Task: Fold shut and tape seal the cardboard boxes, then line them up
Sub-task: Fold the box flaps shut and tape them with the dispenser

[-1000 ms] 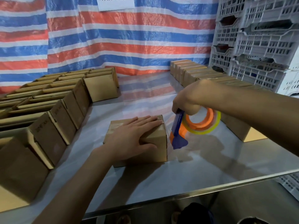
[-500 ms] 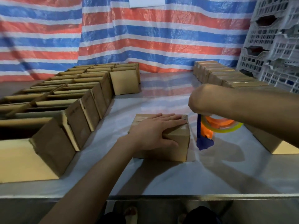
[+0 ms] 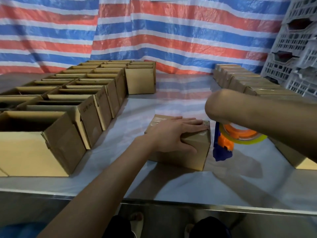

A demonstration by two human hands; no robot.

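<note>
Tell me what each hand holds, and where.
The right hand grips the dispenser at its top end; the left hand presses flat on the box top.

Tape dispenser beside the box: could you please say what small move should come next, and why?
Probably tilt the tape dispenser to cut the tape: it hangs low beside the box, and the left hand presses the closed top flat.

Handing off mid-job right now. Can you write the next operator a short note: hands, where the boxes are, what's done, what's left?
Left hand: flat on top of the closed box in front, thumb on its near side.
Right hand: grip on the tape dispenser, which hangs at the box's right end; fingers hidden.
Done: sealed boxes lined up at right.
Left: finish taping this box, line it up, then fold and seal the open boxes at left.
</note>
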